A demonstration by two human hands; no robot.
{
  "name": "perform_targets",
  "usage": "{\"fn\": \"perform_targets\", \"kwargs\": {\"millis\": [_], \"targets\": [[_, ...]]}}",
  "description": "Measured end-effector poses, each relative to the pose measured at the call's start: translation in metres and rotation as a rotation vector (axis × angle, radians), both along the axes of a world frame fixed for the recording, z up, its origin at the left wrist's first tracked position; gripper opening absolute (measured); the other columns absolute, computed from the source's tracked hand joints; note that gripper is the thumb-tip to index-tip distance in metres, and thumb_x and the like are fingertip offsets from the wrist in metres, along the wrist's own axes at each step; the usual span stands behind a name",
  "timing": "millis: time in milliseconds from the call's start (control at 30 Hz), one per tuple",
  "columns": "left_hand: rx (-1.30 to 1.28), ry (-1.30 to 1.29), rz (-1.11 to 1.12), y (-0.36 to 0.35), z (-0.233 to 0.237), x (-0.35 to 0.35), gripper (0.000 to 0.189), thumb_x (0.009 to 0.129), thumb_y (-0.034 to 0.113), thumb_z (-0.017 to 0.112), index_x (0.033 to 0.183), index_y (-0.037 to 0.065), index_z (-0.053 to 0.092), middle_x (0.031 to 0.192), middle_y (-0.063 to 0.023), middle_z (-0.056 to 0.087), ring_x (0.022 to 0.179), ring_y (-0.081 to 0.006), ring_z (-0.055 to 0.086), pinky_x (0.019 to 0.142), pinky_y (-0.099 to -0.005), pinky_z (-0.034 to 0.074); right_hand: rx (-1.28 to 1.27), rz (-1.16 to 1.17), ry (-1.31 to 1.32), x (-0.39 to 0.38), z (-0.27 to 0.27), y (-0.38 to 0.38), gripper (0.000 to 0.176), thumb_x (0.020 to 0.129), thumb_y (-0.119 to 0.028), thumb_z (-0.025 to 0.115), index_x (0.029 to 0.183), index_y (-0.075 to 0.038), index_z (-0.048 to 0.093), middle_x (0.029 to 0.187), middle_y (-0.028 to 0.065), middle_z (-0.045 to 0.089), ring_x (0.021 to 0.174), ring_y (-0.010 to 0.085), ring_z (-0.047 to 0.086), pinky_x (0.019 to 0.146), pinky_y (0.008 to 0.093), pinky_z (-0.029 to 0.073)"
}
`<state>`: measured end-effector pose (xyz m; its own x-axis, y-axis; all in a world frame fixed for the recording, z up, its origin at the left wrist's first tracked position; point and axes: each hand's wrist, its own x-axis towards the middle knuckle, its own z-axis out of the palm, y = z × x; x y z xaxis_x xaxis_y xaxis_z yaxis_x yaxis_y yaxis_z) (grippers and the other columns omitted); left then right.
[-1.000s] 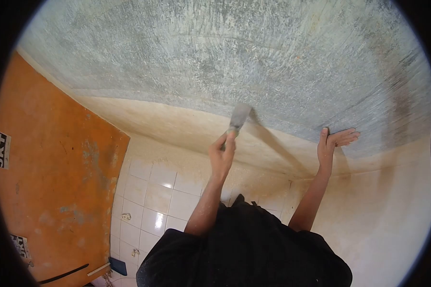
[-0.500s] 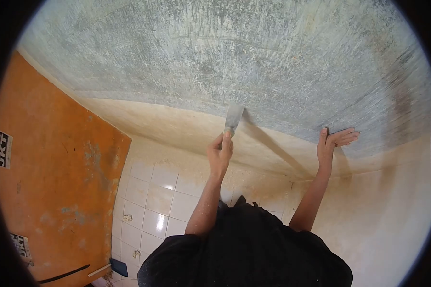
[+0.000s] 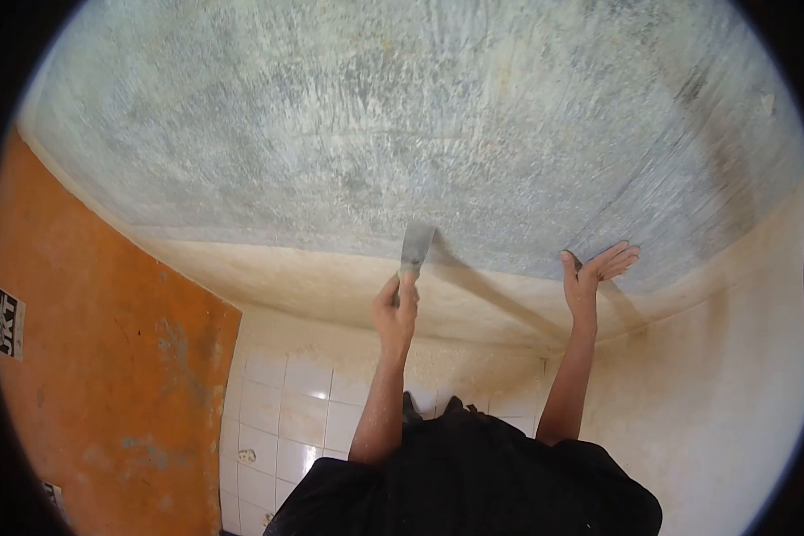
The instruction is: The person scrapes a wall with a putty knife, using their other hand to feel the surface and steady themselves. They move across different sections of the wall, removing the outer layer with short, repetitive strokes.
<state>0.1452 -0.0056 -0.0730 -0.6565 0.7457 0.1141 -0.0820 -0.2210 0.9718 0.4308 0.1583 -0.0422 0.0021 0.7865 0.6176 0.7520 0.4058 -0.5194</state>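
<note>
My left hand (image 3: 396, 313) is wrapped round the handle of a scraper (image 3: 417, 246) with a wide flat metal blade. The blade's end lies against the grey, patchy wall (image 3: 375, 161), just above the cream band (image 3: 330, 281). To the right, my right hand (image 3: 596, 272) has its fingers spread and its palm against the lower part of the grey wall. It holds nothing. The scraper's handle is mostly hidden in my fingers.
An orange wall (image 3: 107, 357) with worn patches and a black-and-white sticker (image 3: 6, 320) stands on the left. White floor tiles (image 3: 304, 420) lie below, with a small crumpled bit (image 3: 247, 456) on them. A pale wall (image 3: 706, 411) is at the right.
The view has tilted up, so the wall's lower edge sits lower in the picture. Both hands appear further left and slightly lower. The scraper is still held against the wall.
</note>
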Motion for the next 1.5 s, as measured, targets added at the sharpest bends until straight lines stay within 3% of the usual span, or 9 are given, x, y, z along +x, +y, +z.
{"fn": "perform_targets", "kwargs": {"millis": [167, 433, 633, 700, 867, 1033, 1100, 1300, 1500], "targets": [[-0.135, 0.028, 0.010, -0.011, -0.052, -0.002, 0.036, 0.101, 0.034, 0.060, 0.082, 0.004, 0.063, 0.062, 0.0080, 0.045, 0.053, -0.0013, 0.038, 0.047, -0.0211, 0.028, 0.011, 0.015, 0.017, -0.001, 0.007, -0.008, 0.115, 0.092, -0.055, 0.063, 0.154, -0.002, -0.017, 0.159, 0.0282, -0.025, 0.146, 0.0454, -0.025, 0.115, 0.0613, -0.012], [0.075, 0.092, -0.134, 0.015, 0.083, 0.026, 0.031, 0.103, 0.032, 0.056, 0.094, 0.003, 0.064, 0.065, 0.0048, 0.050, 0.052, -0.0019, 0.041, 0.046, -0.0209, 0.031, 0.212, -0.050, 0.088, -0.009, 0.014, -0.023, 0.095, 0.093, -0.053, 0.063, 0.159, -0.007, 0.012, 0.166, 0.0215, -0.003, 0.151, 0.0444, -0.005, 0.116, 0.0649, 0.000], [-0.046, -0.084, -0.312, -0.003, 0.056, 0.037, 0.029, 0.105, 0.031, 0.052, 0.104, 0.003, 0.058, 0.065, 0.0064, 0.044, 0.051, -0.0005, 0.038, 0.043, -0.0196, 0.028, 0.099, -0.057, 0.042, 0.007, 0.015, -0.032, 0.088, 0.093, -0.047, 0.063, 0.159, -0.008, 0.021, 0.167, 0.0169, 0.007, 0.153, 0.0407, 0.002, 0.116, 0.0645, 0.004], [-0.034, -0.066, -0.327, 0.005, 0.063, 0.040, 0.030, 0.105, 0.032, 0.052, 0.094, 0.005, 0.055, 0.065, 0.0063, 0.044, 0.051, -0.0012, 0.039, 0.043, -0.0203, 0.029, 0.060, -0.040, 0.008, 0.014, 0.018, -0.038, 0.082, 0.094, -0.041, 0.063, 0.158, -0.008, 0.023, 0.166, 0.0150, 0.012, 0.153, 0.0381, 0.007, 0.116, 0.0640, 0.006], [-0.001, 0.315, -0.199, 0.025, 0.114, 0.059, 0.029, 0.103, 0.028, 0.057, 0.091, 0.001, 0.060, 0.064, 0.0013, 0.051, 0.056, -0.0042, 0.046, 0.049, -0.0238, 0.036, 0.073, 0.089, 0.146, 0.024, 0.028, -0.046, 0.075, 0.096, -0.030, 0.062, 0.157, -0.006, 0.024, 0.165, 0.0155, 0.017, 0.153, 0.0346, 0.014, 0.119, 0.0574, 0.011], [-0.071, 0.380, -0.110, 0.008, 0.019, 0.025, 0.032, 0.101, 0.028, 0.060, 0.086, -0.001, 0.062, 0.062, 0.0016, 0.051, 0.060, -0.0046, 0.044, 0.053, -0.0251, 0.036, 0.120, 0.165, 0.316, 0.052, 0.023, -0.051, 0.067, 0.098, -0.019, 0.058, 0.155, -0.002, 0.027, 0.163, 0.0184, 0.023, 0.150, 0.0343, 0.023, 0.121, 0.0450, 0.020], [-0.282, 0.405, -0.102, -0.011, -0.012, 0.006, 0.032, 0.100, 0.029, 0.062, 0.091, -0.001, 0.067, 0.062, 0.0018, 0.051, 0.060, -0.0048, 0.043, 0.053, -0.0247, 0.035, 0.054, 0.081, 0.302, 0.072, 0.023, -0.056, 0.064, 0.099, -0.016, 0.056, 0.154, -0.001, 0.028, 0.162, 0.0199, 0.024, 0.149, 0.0339, 0.026, 0.120, 0.0403, 0.025], [-0.313, 0.550, -0.137, 0.000, 0.014, 0.019, 0.032, 0.098, 0.030, 0.065, 0.106, -0.001, 0.071, 0.063, 0.0005, 0.052, 0.060, -0.0058, 0.041, 0.053, -0.0255, 0.035, -0.039, 0.114, 0.326, 0.096, 0.006, -0.041, 0.060, 0.103, -0.017, 0.049, 0.155, -0.001, 0.025, 0.162, 0.0184, 0.025, 0.151, 0.0290, 0.021, 0.121, 0.0384, 0.019], [-0.336, 0.541, -0.106, 0.003, 0.002, 0.038, 0.033, 0.097, 0.029, 0.066, 0.108, -0.002, 0.071, 0.064, -0.0015, 0.052, 0.063, -0.0075, 0.043, 0.054, -0.0281, 0.038, -0.049, 0.140, 0.370, 0.106, 0.007, -0.043, 0.059, 0.102, -0.019, 0.052, 0.153, 0.001, 0.030, 0.160, 0.0187, 0.030, 0.149, 0.0310, 0.027, 0.120, 0.0403, 0.023]]}}
